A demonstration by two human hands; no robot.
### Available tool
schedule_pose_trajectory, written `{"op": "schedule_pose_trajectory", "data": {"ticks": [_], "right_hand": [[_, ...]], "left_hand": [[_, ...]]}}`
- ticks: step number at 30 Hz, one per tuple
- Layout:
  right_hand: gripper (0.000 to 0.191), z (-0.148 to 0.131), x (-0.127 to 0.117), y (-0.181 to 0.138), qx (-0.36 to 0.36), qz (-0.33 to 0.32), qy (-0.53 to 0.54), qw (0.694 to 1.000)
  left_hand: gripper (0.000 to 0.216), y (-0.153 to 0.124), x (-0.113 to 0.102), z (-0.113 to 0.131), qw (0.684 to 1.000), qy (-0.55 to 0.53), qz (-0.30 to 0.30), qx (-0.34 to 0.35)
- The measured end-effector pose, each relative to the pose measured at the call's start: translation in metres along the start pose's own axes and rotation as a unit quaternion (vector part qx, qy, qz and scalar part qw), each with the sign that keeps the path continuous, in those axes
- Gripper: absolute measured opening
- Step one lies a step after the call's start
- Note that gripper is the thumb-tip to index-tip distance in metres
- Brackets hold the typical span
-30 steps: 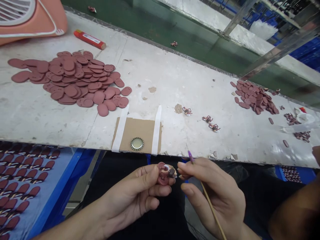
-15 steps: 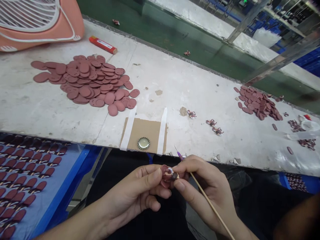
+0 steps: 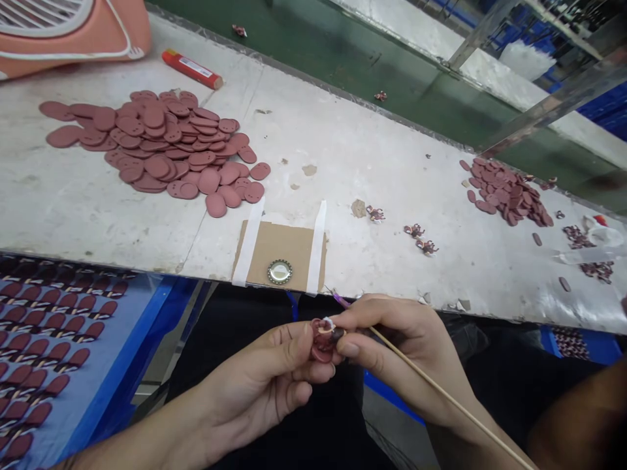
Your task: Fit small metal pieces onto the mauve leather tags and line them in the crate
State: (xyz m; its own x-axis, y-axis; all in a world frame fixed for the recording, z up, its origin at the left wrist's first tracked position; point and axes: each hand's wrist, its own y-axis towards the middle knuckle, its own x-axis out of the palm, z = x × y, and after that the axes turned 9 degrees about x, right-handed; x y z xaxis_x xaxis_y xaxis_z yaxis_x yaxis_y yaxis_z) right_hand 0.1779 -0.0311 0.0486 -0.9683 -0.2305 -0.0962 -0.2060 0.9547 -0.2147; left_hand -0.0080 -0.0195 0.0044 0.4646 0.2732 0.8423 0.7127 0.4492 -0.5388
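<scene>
My left hand [image 3: 267, 375] is closed, with thumb and fingers pinching a maroon oval piece [image 3: 322, 354]. Against that piece sits a small brown-and-white figure [image 3: 329, 331]. My right hand [image 3: 406, 346] pinches the figure's right side between thumb and forefinger. It also grips a thin wooden-handled tool [image 3: 431, 378] with a purple tip end [image 3: 341, 300], held slanting across the palm. Both hands are just below the table's front edge, near a cardboard pad [image 3: 289, 245] taped down with white strips. On the pad lies a bottle cap [image 3: 279, 271], its hollow side up.
A large heap of maroon ovals [image 3: 166, 150] lies at left, a smaller heap [image 3: 507, 192] at right. Loose figures [image 3: 414, 230] rest between. A red-and-yellow box [image 3: 192, 68] and orange fan [image 3: 73, 39] stand behind. At lower left, a blue tray [image 3: 117, 372] holds rows of pieces.
The view has shifted slightly. My right fingers have moved a little on the figure, and the wooden-handled tool now lies at a flatter slant, its tip lower and further left.
</scene>
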Motion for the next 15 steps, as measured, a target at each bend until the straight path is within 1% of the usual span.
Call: {"op": "schedule_pose_trajectory", "data": {"ticks": [7, 10, 11, 13, 14, 15], "right_hand": [[0.009, 0.002, -0.002, 0.001, -0.001, 0.007, -0.015, 1.000], [0.008, 0.003, -0.004, 0.001, -0.002, 0.009, -0.023, 1.000], [0.008, 0.002, -0.005, 0.001, -0.006, 0.008, -0.030, 1.000], [0.009, 0.001, -0.007, 0.000, -0.034, 0.011, -0.058, 0.998], [0.010, 0.000, -0.007, -0.001, -0.059, 0.017, -0.081, 0.995], [0.012, 0.000, -0.007, -0.002, -0.084, 0.026, -0.110, 0.990]], "left_hand": [[0.014, 0.002, 0.001, -0.003, 1.000, -0.019, 0.010, 0.002], [0.015, 0.004, 0.001, -0.002, 1.000, 0.008, 0.003, 0.008], [0.016, 0.004, 0.002, -0.001, 0.999, 0.037, -0.005, 0.014], [0.022, 0.003, 0.004, 0.002, 0.991, 0.130, -0.027, 0.030], [0.026, 0.001, 0.005, 0.005, 0.980, 0.187, -0.032, 0.051], [0.028, -0.002, 0.007, 0.007, 0.964, 0.249, -0.028, 0.089]]}}
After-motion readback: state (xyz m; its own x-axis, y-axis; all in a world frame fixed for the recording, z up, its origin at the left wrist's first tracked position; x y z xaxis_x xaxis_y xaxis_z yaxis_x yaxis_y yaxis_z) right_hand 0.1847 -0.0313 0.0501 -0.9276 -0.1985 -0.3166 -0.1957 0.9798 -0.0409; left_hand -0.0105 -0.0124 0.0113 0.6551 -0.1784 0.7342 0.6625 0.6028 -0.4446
